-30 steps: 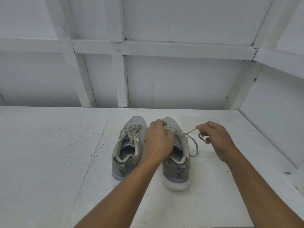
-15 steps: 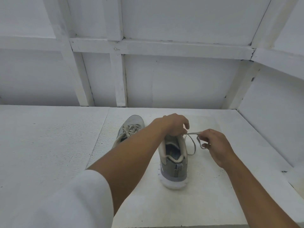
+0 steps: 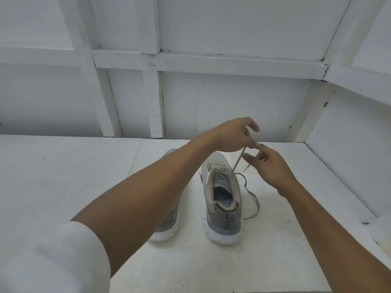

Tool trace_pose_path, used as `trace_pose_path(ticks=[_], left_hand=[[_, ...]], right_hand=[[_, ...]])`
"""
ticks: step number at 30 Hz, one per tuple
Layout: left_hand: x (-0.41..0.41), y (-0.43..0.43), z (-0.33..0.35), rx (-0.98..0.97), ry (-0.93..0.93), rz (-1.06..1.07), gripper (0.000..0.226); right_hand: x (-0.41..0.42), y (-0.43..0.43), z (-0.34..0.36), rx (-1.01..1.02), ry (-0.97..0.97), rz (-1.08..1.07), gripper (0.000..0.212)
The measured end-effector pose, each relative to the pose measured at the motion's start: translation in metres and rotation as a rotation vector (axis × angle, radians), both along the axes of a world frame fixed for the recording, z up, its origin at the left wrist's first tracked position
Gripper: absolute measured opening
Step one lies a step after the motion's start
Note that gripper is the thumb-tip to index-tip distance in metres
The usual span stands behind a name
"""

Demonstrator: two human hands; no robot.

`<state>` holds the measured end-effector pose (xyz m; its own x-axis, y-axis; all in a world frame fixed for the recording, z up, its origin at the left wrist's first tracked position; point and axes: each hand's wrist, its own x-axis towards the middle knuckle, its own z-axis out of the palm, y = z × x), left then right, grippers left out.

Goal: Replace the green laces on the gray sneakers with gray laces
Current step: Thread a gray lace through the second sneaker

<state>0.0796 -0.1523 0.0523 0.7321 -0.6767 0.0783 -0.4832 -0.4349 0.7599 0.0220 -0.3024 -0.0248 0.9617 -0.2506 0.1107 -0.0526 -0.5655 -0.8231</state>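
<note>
In the head view, a gray mesh sneaker [image 3: 222,193] with a white sole is standing on the white textured tabletop [image 3: 63,176], its toe pointing at the far white-panelled wall [image 3: 232,98]. A second gray sneaker [image 3: 167,226] is standing just to its left, mostly hidden behind the person's left forearm. The left hand [image 3: 234,134] is hovering above the first sneaker's toe, its grip pinching a pale gray lace [image 3: 239,159] that is rising taut from the top eyelets. The right hand [image 3: 273,168] is hanging just beside it, blurred; whether its grip is grasping the lace cannot be told. Another length of the lace is trailing on the tabletop just right of the sneaker.
</note>
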Motion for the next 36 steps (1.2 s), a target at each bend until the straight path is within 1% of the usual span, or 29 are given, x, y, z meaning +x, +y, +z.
trace_pose_path(ticks=[1,3,4,6,9,10,12,13,15,17,18,19,20,23,26,27,31,36], left_hand=[[-0.003,0.0,0.004,0.006,-0.034,-0.004,0.037],[-0.009,0.003,0.007,0.023,-0.094,0.0,0.036],[-0.011,0.005,0.007,0.025,-0.113,0.005,0.035],[-0.015,0.011,0.004,0.012,-0.13,0.024,0.035],[-0.024,0.019,-0.001,-0.019,-0.115,0.052,0.035],[-0.027,0.022,-0.002,-0.021,-0.103,0.056,0.035],[-0.033,0.027,-0.007,-0.027,-0.08,0.088,0.036],[-0.035,0.03,-0.011,-0.039,-0.07,0.138,0.034],[-0.035,0.037,-0.026,-0.083,-0.053,0.326,0.027],[-0.037,0.046,-0.048,-0.091,-0.025,0.521,0.019],[-0.039,0.048,-0.061,-0.068,-0.009,0.584,0.018],[-0.042,0.049,-0.073,-0.041,0.007,0.621,0.018],[-0.045,0.049,-0.084,-0.024,0.024,0.644,0.019],[-0.052,0.045,-0.105,-0.041,0.049,0.699,0.027],[-0.053,0.043,-0.113,-0.074,0.011,0.732,0.027],[-0.053,0.043,-0.114,-0.095,0.006,0.739,0.028],[-0.054,0.041,-0.124,-0.197,0.016,0.766,0.031],[-0.055,0.035,-0.13,-0.304,0.147,0.868,0.029]], right_hand=[[0.003,0.002,0.007,-0.004,-0.011,0.005,0.008],[0.009,0.002,0.016,0.027,-0.008,0.014,0.03],[0.012,0.0,0.019,0.083,-0.003,0.021,0.034],[0.014,-0.003,0.026,0.167,0.013,0.04,0.031],[0.015,-0.01,0.031,0.245,0.083,0.082,0.013],[0.017,-0.013,0.031,0.265,0.11,0.096,0.013],[0.02,-0.016,0.031,0.335,0.126,0.101,0.021],[0.021,-0.016,0.032,0.389,0.117,0.095,0.023],[0.021,-0.014,0.037,0.486,0.083,0.082,0.024],[0.02,-0.008,0.04,0.524,0.053,0.089,0.03],[0.019,-0.003,0.041,0.521,0.046,0.101,0.032],[0.018,0.002,0.041,0.494,0.039,0.115,0.031],[0.017,0.008,0.041,0.424,0.031,0.127,0.027],[0.013,0.027,0.036,0.101,0.023,0.196,0.019],[0.01,0.041,0.021,-0.063,0.027,0.298,0.023],[0.01,0.043,0.014,-0.105,0.032,0.318,0.022],[0.006,0.05,-0.004,-0.24,0.056,0.307,0.005],[0.007,0.055,-0.008,-0.267,0.054,0.31,0.007]])
